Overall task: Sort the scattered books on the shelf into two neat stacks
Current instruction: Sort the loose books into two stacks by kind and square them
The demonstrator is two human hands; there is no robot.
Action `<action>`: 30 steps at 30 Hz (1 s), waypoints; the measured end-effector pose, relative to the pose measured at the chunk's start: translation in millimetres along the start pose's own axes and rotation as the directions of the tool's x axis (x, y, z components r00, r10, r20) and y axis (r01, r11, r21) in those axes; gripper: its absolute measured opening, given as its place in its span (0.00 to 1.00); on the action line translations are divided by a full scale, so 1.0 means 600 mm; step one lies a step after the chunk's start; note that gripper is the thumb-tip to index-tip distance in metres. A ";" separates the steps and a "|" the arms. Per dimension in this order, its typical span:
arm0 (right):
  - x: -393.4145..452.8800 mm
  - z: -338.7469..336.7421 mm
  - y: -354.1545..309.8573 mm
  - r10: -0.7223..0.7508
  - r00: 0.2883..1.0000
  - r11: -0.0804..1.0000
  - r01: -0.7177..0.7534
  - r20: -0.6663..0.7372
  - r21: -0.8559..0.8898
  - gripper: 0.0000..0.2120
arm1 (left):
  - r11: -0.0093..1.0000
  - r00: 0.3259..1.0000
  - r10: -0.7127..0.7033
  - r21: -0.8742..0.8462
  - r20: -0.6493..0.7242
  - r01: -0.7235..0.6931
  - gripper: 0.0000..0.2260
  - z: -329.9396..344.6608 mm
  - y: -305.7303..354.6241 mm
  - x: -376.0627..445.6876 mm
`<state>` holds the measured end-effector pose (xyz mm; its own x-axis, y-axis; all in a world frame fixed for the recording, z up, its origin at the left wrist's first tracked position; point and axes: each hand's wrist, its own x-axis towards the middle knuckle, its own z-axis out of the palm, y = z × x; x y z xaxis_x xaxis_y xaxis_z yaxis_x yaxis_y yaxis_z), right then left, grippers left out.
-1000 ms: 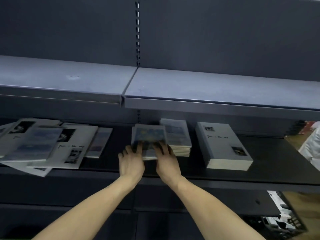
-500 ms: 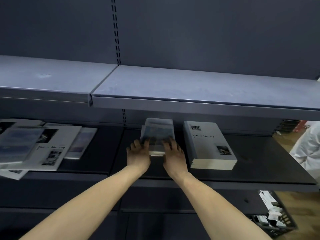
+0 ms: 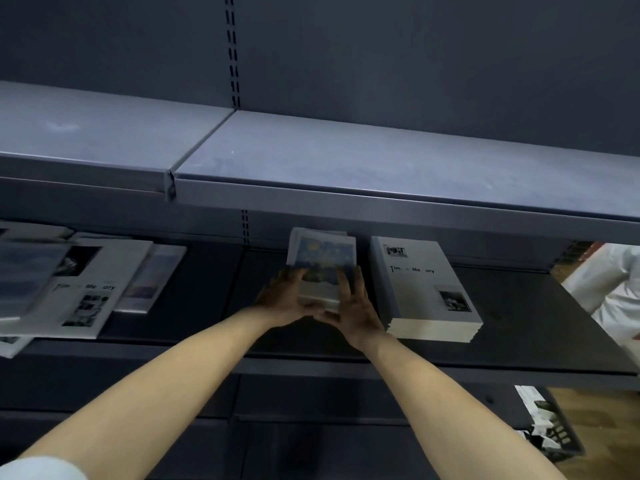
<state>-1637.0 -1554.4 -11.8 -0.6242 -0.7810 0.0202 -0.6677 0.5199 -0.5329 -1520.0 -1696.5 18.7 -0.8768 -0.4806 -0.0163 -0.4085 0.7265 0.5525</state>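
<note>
Since half a second ago, I see the small blue-cover stack squared up; my left hand and right hand press flat against its sides, just beside the grey stack on the shelf.

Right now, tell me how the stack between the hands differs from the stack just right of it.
The blue-cover stack has a smaller footprint than the grey-cover stack. Its top cover shows a blue and yellow picture; the grey-cover stack's is pale, with dark title text and small photos. The left hand and right hand press the blue-cover stack's sides; nothing touches the grey-cover stack. Both lie flat on the dark shelf.
</note>
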 end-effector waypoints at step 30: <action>0.086 -0.029 0.006 -0.110 0.992 0.935 0.125 0.065 -0.331 0.37 | 1.000 1.000 0.008 0.016 0.010 -0.009 0.35 -0.014 -0.015 0.069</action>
<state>-1678.6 -1586.5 2.0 -0.5197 -0.8540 0.0236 -0.8368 0.5032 -0.2158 -1550.6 -1727.2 20.1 -0.8828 -0.4694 -0.0201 -0.4050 0.7385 0.5391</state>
